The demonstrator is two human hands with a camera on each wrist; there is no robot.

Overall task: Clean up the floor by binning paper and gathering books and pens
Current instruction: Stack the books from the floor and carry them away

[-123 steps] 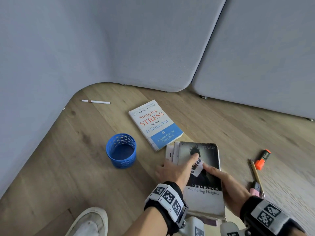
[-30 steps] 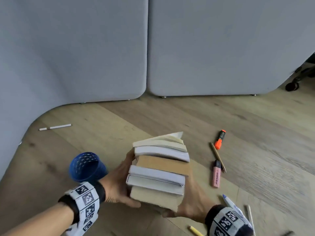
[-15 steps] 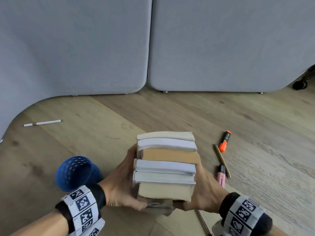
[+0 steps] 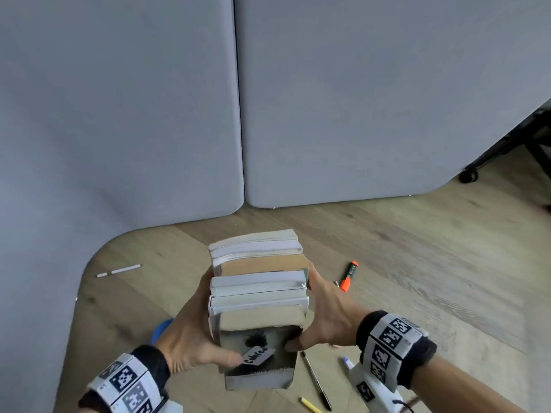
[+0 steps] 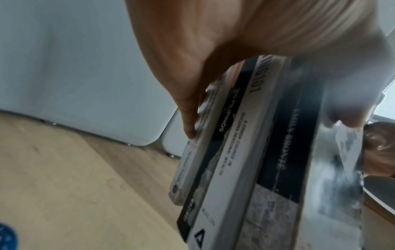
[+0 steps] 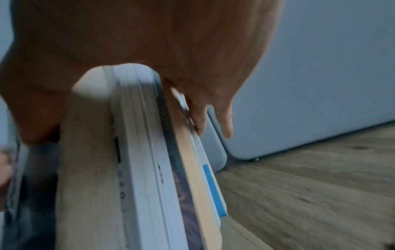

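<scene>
A stack of several books (image 4: 258,293) stands on edge in the air between my hands, its dark front cover towards me. My left hand (image 4: 193,332) grips its left side, thumb on the cover. My right hand (image 4: 326,318) grips the right side. The left wrist view shows the stack's spines (image 5: 267,152) under my left hand (image 5: 213,42). The right wrist view shows its page edges (image 6: 138,160) under my right hand (image 6: 149,42). On the floor lie a white pen (image 4: 119,270), an orange highlighter (image 4: 349,275), a black pen (image 4: 317,383), a yellow pen (image 4: 311,406) and a blue-tipped marker (image 4: 347,362).
A blue mesh cup (image 4: 161,329) stands on the wooden floor, mostly hidden behind my left hand. Grey partition panels (image 4: 357,99) wall off the back and the left. A chair base with a castor (image 4: 469,175) shows at the far right.
Earlier both hands lay on the dark book on the floor. Since then they have gathered the books into one stack, raised it and tipped its front cover towards me.
</scene>
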